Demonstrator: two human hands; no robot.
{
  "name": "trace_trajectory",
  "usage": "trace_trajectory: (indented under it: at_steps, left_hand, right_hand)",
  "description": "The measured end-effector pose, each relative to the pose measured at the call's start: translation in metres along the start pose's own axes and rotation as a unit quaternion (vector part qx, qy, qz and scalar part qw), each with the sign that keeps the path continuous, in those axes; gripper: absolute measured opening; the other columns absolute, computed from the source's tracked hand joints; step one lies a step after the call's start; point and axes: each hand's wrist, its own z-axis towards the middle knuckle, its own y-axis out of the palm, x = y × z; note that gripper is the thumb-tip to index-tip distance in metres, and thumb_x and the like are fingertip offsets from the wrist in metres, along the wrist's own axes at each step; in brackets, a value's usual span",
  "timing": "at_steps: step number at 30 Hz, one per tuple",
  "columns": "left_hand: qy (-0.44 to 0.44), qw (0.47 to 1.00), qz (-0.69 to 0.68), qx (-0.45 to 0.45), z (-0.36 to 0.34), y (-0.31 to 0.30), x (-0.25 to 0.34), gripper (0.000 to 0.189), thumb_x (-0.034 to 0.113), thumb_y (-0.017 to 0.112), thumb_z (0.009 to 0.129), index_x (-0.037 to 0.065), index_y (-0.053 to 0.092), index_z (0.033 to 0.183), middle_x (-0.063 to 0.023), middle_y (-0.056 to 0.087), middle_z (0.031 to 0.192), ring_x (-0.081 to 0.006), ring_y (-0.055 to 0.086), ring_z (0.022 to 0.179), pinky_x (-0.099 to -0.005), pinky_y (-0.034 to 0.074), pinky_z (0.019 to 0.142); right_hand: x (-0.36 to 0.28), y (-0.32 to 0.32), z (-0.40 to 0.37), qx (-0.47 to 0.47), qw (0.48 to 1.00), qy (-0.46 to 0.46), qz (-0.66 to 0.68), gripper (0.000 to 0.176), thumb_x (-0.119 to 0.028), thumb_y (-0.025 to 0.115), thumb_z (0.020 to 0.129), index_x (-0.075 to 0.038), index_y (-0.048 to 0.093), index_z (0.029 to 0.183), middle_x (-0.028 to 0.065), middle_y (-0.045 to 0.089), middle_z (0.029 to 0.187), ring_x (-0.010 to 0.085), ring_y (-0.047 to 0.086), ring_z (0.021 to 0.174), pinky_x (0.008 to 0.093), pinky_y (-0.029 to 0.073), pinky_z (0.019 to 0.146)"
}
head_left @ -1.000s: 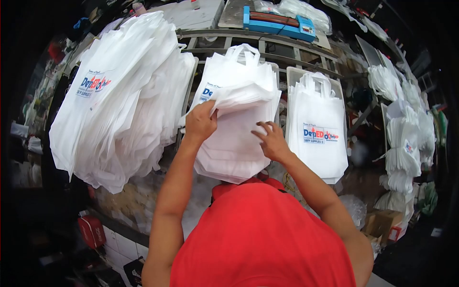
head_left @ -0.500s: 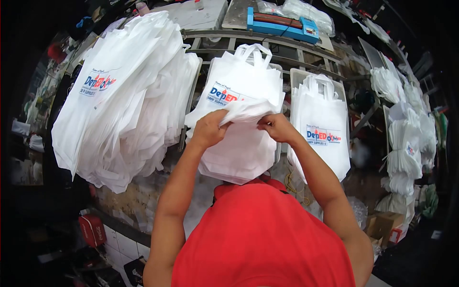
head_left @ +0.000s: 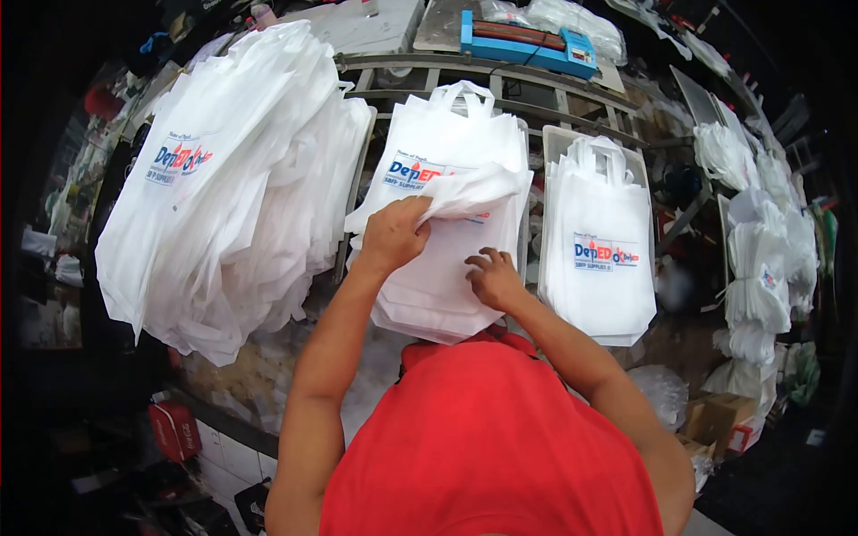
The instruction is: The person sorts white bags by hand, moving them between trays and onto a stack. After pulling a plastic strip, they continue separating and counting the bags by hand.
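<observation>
A stack of white tote bags (head_left: 420,299) with blue and red print lies in front of me, handles pointing away. The lower part of its top tote bag (head_left: 478,189) is lifted and folded back over its own print, partly hiding it. My left hand (head_left: 396,234) pinches the left end of that fold. Over the lower middle of the stack is my right hand (head_left: 494,279), its fingers bent but apart and holding nothing. Below the fold, part of the same print shows on the bag underneath.
A tall heap of white bags (head_left: 214,241) leans at the left. On the right, another bag stack (head_left: 599,214) rests on a board. Behind them are a metal frame (head_left: 572,109) and a blue machine (head_left: 527,49). Bundled bags (head_left: 751,241) hang farther right.
My right hand has let go of the right end of the fold and moved down and slightly left, its fingers spreading. My left hand keeps its hold on the bag.
</observation>
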Motion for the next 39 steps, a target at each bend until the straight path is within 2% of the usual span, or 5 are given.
trace_trajectory:
  at_steps: [11, 17, 23, 27, 39]
  left_hand:
    - [-0.023, 0.999, -0.005, 0.032, -0.014, 0.018, -0.023, 0.035, 0.009, 0.069, 0.08, 0.006, 0.066, 0.114, -0.0145, 0.072, 0.105, -0.0385, 0.07, 0.094, -0.0448, 0.058, 0.079]
    - [-0.07, 0.997, -0.014, 0.018, 0.019, -0.026, 0.006, 0.032, 0.006, 0.07, 0.081, 0.004, 0.067, 0.113, -0.0182, 0.072, 0.106, -0.0403, 0.069, 0.095, -0.0439, 0.056, 0.082]
    - [-0.03, 0.992, -0.076, -0.101, -0.006, -0.023, 0.026, 0.037, 0.009, 0.072, 0.082, 0.006, 0.064, 0.118, -0.0159, 0.07, 0.114, -0.0403, 0.068, 0.101, -0.0439, 0.056, 0.086]
    - [-0.018, 1.0, -0.024, -0.006, -0.016, 0.016, -0.005, 0.041, 0.004, 0.067, 0.08, 0.005, 0.061, 0.12, -0.0171, 0.069, 0.113, -0.0406, 0.067, 0.099, -0.0453, 0.057, 0.085]
    - [-0.026, 0.994, -0.059, -0.09, -0.01, -0.003, 0.017, 0.05, 0.006, 0.073, 0.076, 0.007, 0.059, 0.124, -0.0141, 0.067, 0.121, -0.0383, 0.066, 0.109, -0.0452, 0.055, 0.09]
  right_hand:
    - [-0.032, -0.076, 0.021, 0.35, 0.92, 0.057, 0.167, 0.021, -0.014, 0.077, 0.083, -0.007, 0.071, 0.102, 0.0107, 0.067, 0.12, 0.0367, 0.056, 0.121, 0.053, 0.043, 0.101]
    - [0.01, 0.012, -0.046, -0.034, 0.999, 0.021, -0.006, 0.037, -0.02, 0.079, 0.078, -0.018, 0.073, 0.114, 0.0082, 0.064, 0.131, 0.0382, 0.051, 0.126, 0.0587, 0.04, 0.098]
    - [-0.003, -0.091, 0.053, 0.244, 0.939, 0.131, 0.206, 0.008, -0.009, 0.067, 0.087, -0.003, 0.065, 0.091, 0.0132, 0.065, 0.083, 0.0327, 0.064, 0.082, 0.0401, 0.052, 0.076]
    - [-0.001, -0.084, 0.054, 0.332, 0.914, 0.07, 0.223, 0.034, -0.011, 0.075, 0.083, -0.005, 0.061, 0.114, 0.0181, 0.061, 0.119, 0.0342, 0.061, 0.105, 0.0392, 0.051, 0.083]
    - [0.009, -0.058, 0.035, 0.151, 0.981, 0.061, 0.11, 0.013, -0.014, 0.074, 0.082, -0.009, 0.066, 0.091, 0.0068, 0.067, 0.099, 0.0336, 0.057, 0.096, 0.0484, 0.046, 0.083]
